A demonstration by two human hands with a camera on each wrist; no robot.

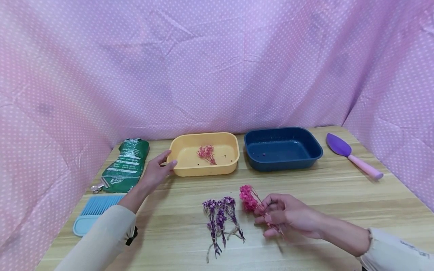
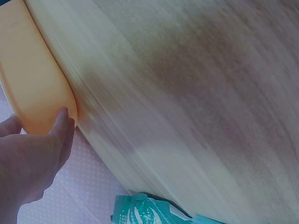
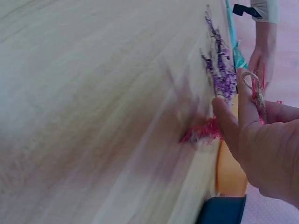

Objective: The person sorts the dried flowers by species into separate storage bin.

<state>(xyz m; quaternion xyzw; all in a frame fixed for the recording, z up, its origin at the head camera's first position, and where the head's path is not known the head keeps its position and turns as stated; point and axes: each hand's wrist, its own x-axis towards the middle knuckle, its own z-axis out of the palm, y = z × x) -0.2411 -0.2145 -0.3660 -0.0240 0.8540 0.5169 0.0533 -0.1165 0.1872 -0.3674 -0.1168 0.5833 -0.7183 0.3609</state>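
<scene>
At the left end of a yellow tray (image 1: 203, 171), my left hand (image 1: 157, 169) touches the wall with its fingers fairly straight and spread. A small sprig of pink dried flowers (image 1: 206, 152) lies inside that tray. My right hand (image 1: 293, 214) pinches the stems of a bunch of pink dried flowers (image 1: 249, 198) over the table, blooms pointing left. In the right wrist view, twine (image 3: 254, 86) shows by the fingers. Beside this hand, bunches of purple dried flowers (image 1: 220, 218) lie on the table, with twine around their stems.
A dark blue tray (image 1: 283, 165) with small bits inside stands right of the yellow one. Farther right lies a purple spatula (image 1: 339, 145) with a pink handle. On the left are a green packet (image 1: 125, 165), a metal clip (image 1: 100, 185) and a light blue brush (image 1: 96, 214).
</scene>
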